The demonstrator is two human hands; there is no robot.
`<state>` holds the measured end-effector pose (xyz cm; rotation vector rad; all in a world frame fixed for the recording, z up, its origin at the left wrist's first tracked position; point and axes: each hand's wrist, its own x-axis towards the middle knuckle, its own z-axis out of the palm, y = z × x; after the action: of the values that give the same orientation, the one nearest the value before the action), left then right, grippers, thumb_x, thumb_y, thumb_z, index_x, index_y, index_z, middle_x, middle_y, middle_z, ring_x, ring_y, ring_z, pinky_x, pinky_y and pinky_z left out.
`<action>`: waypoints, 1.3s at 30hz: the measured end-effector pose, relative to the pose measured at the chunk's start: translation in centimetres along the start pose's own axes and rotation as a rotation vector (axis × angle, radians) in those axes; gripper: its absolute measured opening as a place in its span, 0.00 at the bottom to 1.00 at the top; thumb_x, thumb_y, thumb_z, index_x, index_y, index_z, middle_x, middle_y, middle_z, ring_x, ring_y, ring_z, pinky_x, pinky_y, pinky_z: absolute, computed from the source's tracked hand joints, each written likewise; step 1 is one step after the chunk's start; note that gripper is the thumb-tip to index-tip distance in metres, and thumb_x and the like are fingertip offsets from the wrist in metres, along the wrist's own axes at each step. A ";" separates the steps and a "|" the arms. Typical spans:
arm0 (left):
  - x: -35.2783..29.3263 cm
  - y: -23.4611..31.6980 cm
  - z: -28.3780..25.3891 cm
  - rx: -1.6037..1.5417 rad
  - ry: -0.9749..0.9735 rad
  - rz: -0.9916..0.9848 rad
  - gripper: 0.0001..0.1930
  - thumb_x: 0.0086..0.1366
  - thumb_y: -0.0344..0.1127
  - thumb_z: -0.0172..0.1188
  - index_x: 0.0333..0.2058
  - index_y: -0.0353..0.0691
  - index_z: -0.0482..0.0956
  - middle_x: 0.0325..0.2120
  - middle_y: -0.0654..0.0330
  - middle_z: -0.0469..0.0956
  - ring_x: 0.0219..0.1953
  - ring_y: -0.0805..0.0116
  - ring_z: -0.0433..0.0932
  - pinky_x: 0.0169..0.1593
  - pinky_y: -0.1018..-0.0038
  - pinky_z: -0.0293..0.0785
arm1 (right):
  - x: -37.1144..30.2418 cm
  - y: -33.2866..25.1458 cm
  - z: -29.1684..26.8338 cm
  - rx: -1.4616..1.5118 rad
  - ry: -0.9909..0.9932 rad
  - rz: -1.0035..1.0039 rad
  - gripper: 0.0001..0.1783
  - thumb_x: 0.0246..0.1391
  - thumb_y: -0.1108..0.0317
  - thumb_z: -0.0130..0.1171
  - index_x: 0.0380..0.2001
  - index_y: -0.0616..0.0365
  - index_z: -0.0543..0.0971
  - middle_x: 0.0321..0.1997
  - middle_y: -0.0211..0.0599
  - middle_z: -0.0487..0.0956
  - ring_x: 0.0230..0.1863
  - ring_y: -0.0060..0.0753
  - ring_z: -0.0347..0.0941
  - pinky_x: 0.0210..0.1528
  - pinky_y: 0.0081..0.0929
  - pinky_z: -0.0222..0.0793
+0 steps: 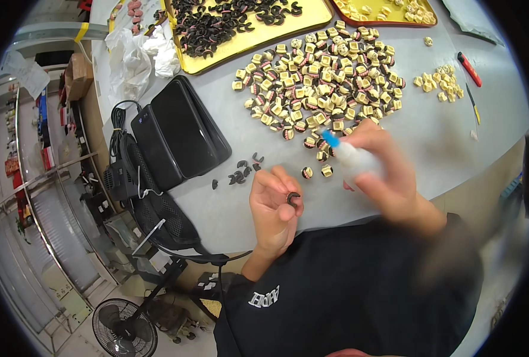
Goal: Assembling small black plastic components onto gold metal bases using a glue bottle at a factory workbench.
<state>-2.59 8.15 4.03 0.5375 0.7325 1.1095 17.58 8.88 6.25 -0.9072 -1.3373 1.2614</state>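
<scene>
Looks like a gluing step: over the counter [202,219], the left hand [270,209] pinches a dark C-shaped piece [293,197], while the right hand [390,177] has its grip round a white squeeze bottle [357,160] whose blue nozzle [330,138] seemingly must meet that piece.

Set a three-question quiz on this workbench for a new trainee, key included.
1. Which hand holds the white plastic bottle with a blue tip?

2. True or false: the left hand holds a small dark C-shaped piece.

3. What covers much of the large yellow rectangular tray at the top of the view?
A) cream cube-like pieces
B) dark curved pieces
C) white crumpled plastic bags

Key:
1. The right hand.
2. True.
3. B.
</scene>
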 end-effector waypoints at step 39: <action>-1.0 -0.6 0.5 0.423 -0.164 0.173 0.17 0.44 0.21 0.67 0.35 0.35 0.74 0.25 0.54 0.76 0.29 0.69 0.72 0.27 0.79 0.71 | -1.2 0.7 0.3 0.275 0.220 -0.011 0.24 0.56 0.48 0.48 0.39 0.60 0.61 0.24 0.47 0.77 0.13 0.14 0.62 0.16 0.09 0.55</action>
<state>-2.14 6.99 4.21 1.0547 0.7910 1.0571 17.45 7.80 5.39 -0.8157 -0.9685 1.2610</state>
